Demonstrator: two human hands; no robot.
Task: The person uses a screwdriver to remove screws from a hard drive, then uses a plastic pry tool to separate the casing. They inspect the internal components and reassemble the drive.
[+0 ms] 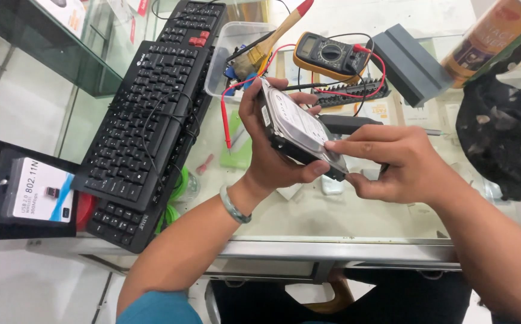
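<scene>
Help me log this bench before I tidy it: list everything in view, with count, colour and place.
hard drive: one, silver and black, held above the glass counter
keyboards: two, black, stacked at left
multimeter: one, yellow and black, top centre, red and black leads
paintbrush: one, wooden handle with red tip, in the clear plastic tub
clear plastic tub: one, behind the drive
grey block: one, top right
spray can: one, orange-brown, top right corner
dark cloth: one, black, right edge
boxed adapter: one, white card, far left
left hand: cradles the drive, green bracelet on wrist
right hand: fingertips on the drive's lower edge
</scene>
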